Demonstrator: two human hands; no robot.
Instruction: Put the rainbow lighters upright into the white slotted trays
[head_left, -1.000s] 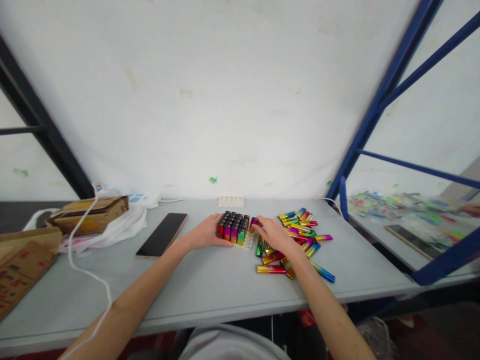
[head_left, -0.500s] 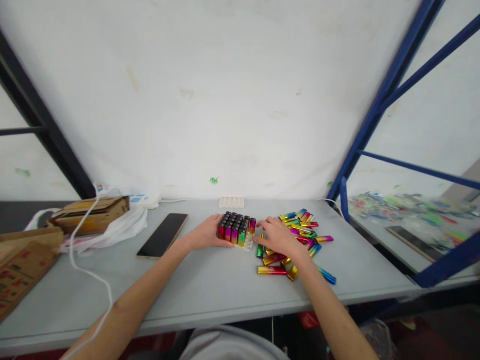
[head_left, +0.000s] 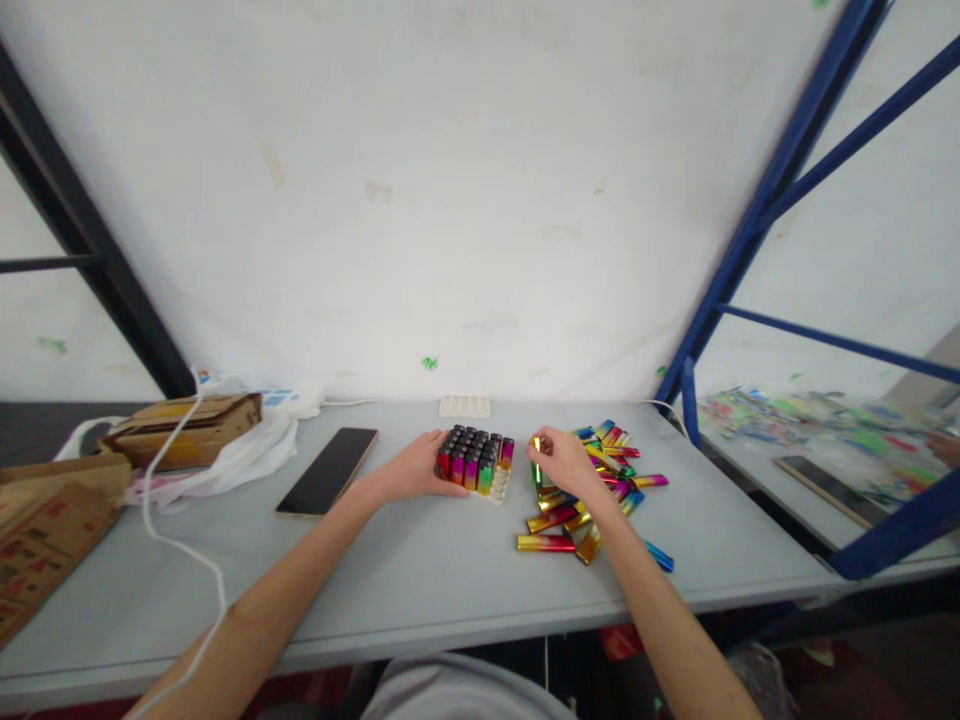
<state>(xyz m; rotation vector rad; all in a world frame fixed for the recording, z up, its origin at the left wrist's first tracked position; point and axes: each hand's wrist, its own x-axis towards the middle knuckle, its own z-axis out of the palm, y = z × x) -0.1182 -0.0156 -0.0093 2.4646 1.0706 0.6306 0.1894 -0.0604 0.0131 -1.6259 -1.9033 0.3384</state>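
Observation:
Shiny lighters with black tops (head_left: pixel 469 455) stand upright in rows in a clear plastic tray (head_left: pixel 499 487), whose right side has free slots. My left hand (head_left: pixel 424 467) is wrapped round the left side of this block. Between thumb and fingers of my right hand (head_left: pixel 559 460) is a green and gold lighter (head_left: pixel 536 465), held upright just right of the tray. Beneath and beside that hand lies a loose pile of metallic coloured lighters (head_left: pixel 551 518), partly hidden by the wrist.
A phone (head_left: pixel 328 472) lies left of my left hand. Farther left are a cardboard box (head_left: pixel 180 430), plastic bags (head_left: pixel 259 450) and a white cable (head_left: pixel 180 545). A second white tray (head_left: pixel 464 406) sits by the wall. A blue metal frame (head_left: pixel 739 250) rises at the right.
My right hand has closed on the green and gold lighter and lifted it upright from the pile's left edge. My left hand stays at the block.

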